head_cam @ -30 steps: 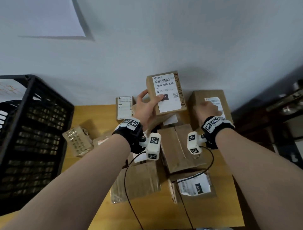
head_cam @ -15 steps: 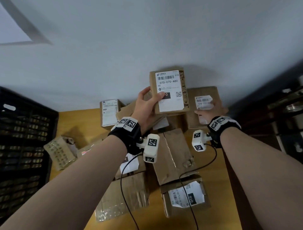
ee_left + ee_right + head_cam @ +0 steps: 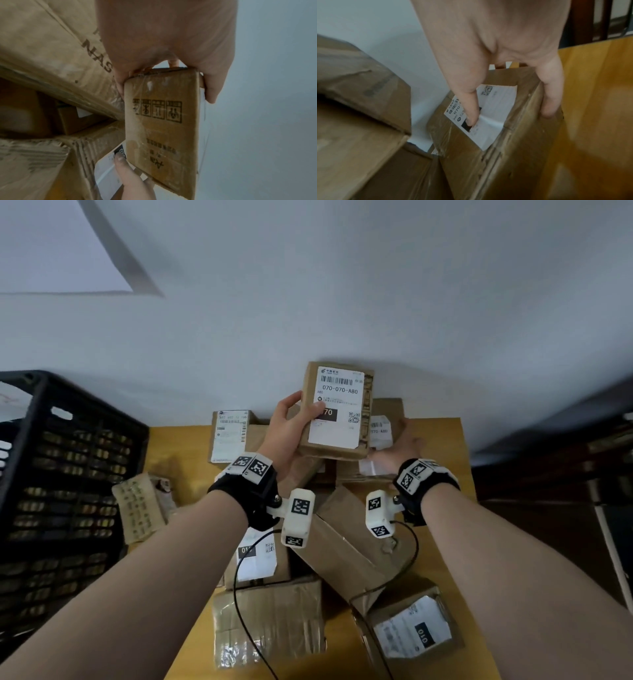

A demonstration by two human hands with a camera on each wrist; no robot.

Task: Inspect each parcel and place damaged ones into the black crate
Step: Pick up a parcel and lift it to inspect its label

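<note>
Head view: my left hand (image 3: 286, 433) holds a small cardboard parcel (image 3: 337, 410) up above the pile, thumb pressed on its white label, which reads 070-070-A80, fingers wrapped behind it. The left wrist view shows the parcel's side (image 3: 161, 129) — printed handling symbols under clear tape, no tear that I can make out there.

My right hand (image 3: 399, 448) is down on another labelled parcel (image 3: 387, 422) at the back right of the heap, beside the wall. In the right wrist view the thumb (image 3: 469, 97) lies across that label and the fingers (image 3: 550, 94) curl over the box's far edge — a grasp on this box (image 3: 513, 121), which I cannot tell is lifted or resting.

The black crate (image 3: 65, 491) stands at the left of the tabletop (image 3: 178, 450), well apart from both held parcels. Between crate and pile lies a crumpled, tape-wrapped parcel (image 3: 137, 508). More brown boxes are heaped under my wrists; the nearest one (image 3: 411, 631) has a wrinkled label marked 010.
</note>
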